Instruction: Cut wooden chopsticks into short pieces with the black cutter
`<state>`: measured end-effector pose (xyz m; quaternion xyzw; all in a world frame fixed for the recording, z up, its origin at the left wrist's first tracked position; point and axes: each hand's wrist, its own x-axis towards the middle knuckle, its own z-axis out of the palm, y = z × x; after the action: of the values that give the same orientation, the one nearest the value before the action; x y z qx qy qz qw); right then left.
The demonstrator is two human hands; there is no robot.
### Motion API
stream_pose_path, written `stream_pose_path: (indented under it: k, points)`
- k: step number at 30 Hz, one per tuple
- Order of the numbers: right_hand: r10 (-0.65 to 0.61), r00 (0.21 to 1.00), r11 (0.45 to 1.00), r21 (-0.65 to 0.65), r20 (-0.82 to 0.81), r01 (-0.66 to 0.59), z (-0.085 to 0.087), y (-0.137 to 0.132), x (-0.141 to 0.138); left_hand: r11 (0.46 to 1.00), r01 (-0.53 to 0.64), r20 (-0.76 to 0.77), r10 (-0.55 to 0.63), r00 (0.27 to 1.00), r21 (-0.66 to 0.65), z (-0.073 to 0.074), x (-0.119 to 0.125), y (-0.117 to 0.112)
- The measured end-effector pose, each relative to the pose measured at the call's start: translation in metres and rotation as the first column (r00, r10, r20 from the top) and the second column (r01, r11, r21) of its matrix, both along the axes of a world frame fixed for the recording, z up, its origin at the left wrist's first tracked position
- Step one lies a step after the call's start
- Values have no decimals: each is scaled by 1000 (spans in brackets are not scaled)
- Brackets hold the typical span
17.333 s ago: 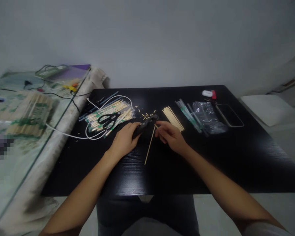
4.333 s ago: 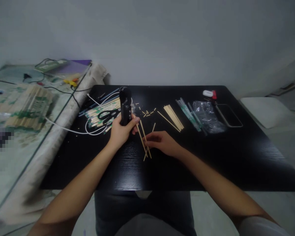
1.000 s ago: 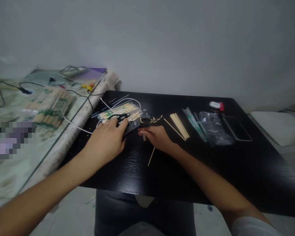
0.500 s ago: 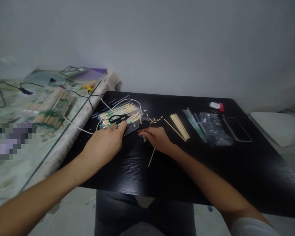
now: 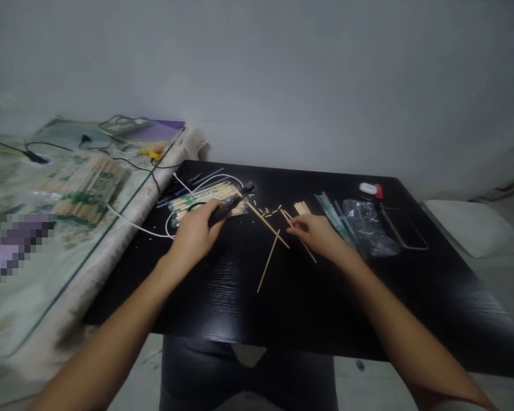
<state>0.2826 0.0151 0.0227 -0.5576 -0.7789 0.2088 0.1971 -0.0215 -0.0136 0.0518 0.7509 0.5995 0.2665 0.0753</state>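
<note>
My left hand [image 5: 199,228] is closed around black-handled scissors [image 5: 226,210], their blades pointing away to the upper right. Between the fingertips of my right hand [image 5: 314,233] is a thin wooden chopstick [image 5: 309,251], still at table level beside a small bundle of chopsticks [image 5: 302,208] that the hand partly covers. A long chopstick [image 5: 265,221] slants between the hands, its far end near the scissors. Nearer me lies another chopstick [image 5: 267,264]. Short cut stick pieces [image 5: 269,211] are scattered beyond them.
Wrapped chopsticks [image 5: 192,204] and a white cable [image 5: 149,231] lie at the left of the black table [image 5: 240,308]. To the right are clear plastic wrappers [image 5: 370,228], a phone [image 5: 405,228] and a red-and-white item [image 5: 372,189]. A glass-topped surface [image 5: 38,285] adjoins on the left.
My right hand has moved right, away from the scissors, onto a chopstick by the bundle. The scissors have turned and lifted in my left hand. A long chopstick now shows between the hands.
</note>
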Motion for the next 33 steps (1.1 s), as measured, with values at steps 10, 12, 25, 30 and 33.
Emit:
stream_pose_path:
  k: [10,12,25,30,33]
  points:
    - [-114,992,991,-72,45,117,-26,-19,3,982,186,105,-182,978,-22,-56,28,22]
    - [-98,993,995,-18,-63,97,-21,-18,-5,979,194,81,-188,979,-67,-59,29,19]
    - [22,845,998,60,-535,12,-16,-11,-68,971,152,243,-105,964,-185,-64,33,11]
    - [-4,861,993,98,-509,63,-25,-10,-70,961,158,189,-116,975,-226,-68,31,12]
    - [-3,855,994,93,-519,60,-27,-9,-70,960,160,181,-120,976,-229,-70,30,12]
